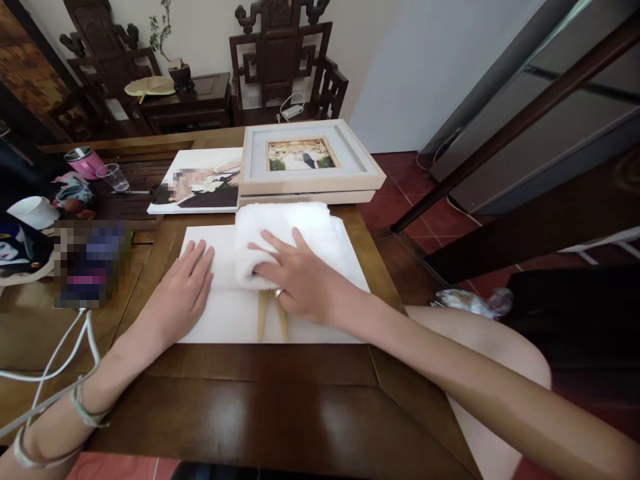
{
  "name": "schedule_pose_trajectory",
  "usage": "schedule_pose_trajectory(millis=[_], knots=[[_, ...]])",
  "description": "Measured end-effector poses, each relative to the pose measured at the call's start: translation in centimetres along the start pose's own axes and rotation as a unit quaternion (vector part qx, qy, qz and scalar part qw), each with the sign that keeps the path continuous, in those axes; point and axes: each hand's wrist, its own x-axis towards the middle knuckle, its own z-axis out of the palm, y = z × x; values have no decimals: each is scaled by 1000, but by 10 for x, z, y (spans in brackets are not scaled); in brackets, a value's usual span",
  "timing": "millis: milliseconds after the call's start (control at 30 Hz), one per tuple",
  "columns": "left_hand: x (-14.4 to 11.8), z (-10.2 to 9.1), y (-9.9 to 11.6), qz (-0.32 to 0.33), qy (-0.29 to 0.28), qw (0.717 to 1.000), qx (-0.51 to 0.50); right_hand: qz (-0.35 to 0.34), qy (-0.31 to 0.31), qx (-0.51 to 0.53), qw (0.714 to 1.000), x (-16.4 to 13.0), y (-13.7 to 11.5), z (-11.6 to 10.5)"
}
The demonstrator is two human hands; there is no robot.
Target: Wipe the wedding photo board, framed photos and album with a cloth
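Frame centre: right hand (295, 277), fingers spread flat, presses folded white towel (285, 233) onto white board (225, 320). Left hand (183, 290), open palm down, rests on board's left part. Framed picture (305, 160) lies just above towel.

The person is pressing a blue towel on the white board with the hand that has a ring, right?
Not quite: the towel is white, not blue. The head view shows the right hand, with the ring, pressing it on the white board.
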Motion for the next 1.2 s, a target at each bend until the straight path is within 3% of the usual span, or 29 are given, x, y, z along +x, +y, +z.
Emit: schedule_pose_trajectory(millis=[200, 300, 400, 500, 633, 767, 867, 1067, 1200], knots=[[0, 0, 0, -8, -9, 1000, 1, -77, 3, 7, 997, -49, -57, 12], [0, -1, 1, -12, -12, 1000, 0, -123, -15, 26, 992, -70, -73, 11], [0, -1, 1, -7, -13, 1000, 0, -128, -48, 46, 990, -68, -67, 6], [0, -1, 0, 1, -16, 1000, -1, -98, -63, 40, 992, -45, -47, 2], [0, -1, 0, 1, -1, 1000, -12, -41, -42, -7, 998, -6, -21, 1], [0, -2, 1, 5, -3, 1000, -19, -2, -22, -42, 999, 17, -19, 4], [1, -2, 1, 5, 1, 1000, -17, -5, -28, -45, 999, 10, -32, 7], [-1, -2, -1, 4, -11, 1000, -23, -87, -23, 14, 996, -40, -68, 13], [-2, -2, -4, 13, -8, 1000, -25, -109, -52, 55, 991, -54, -72, 8]])
